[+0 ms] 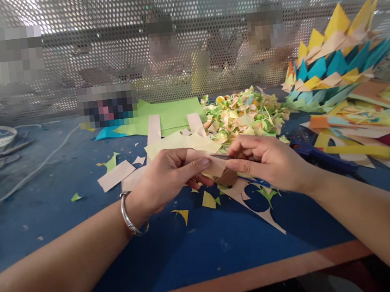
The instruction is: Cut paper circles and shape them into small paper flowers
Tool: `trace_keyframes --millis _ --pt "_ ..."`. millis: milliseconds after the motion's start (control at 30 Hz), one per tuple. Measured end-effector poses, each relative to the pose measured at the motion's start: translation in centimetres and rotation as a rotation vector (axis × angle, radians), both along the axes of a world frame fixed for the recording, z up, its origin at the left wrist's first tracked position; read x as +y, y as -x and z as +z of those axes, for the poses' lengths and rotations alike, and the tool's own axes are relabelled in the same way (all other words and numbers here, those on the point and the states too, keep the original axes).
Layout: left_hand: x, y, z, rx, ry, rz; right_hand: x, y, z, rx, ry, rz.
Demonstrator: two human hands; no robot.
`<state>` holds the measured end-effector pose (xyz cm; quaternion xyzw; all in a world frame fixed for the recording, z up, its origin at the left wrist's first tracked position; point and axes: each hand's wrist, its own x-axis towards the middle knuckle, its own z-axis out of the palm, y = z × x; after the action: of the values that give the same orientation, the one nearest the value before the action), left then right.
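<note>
Far left: white cable [40, 167] and a metal tool, probably scissors [17, 149], likely parked clear of our elbow. Next, a loose pale strip [116, 175] lies flat near our left hand [173, 174], handy to grab. Left thumb on top, fingers under: we pinch a pale pink paper [218, 166], probably so it can't flex. It sits between both hands, above the cut scraps. Green sheets [174, 113] lie flat behind. The scrap heap [247, 117] is pushed back, presumably for working room. Right hand [266, 159]: thumb and index close together at the paper's right end; can't tell whether they grip it. Folded-paper tiers [339, 63] stand far right, we guess to avoid crushing.

Surface: blue table [149, 276], scuffed, littered, pinkish front edge [209, 286]. Room: perforated metal screen [209, 79], people [259, 60] blurred beyond it.
</note>
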<state>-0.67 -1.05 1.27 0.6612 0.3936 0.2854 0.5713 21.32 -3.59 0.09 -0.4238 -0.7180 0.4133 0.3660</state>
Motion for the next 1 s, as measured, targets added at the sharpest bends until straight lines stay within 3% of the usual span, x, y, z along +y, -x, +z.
trace_keyframes --millis 1000 --pt "-0.32 -0.25 -0.12 0.049 -0.029 -0.044 -0.19 0.19 0.15 -0.007 -0.017 0.012"
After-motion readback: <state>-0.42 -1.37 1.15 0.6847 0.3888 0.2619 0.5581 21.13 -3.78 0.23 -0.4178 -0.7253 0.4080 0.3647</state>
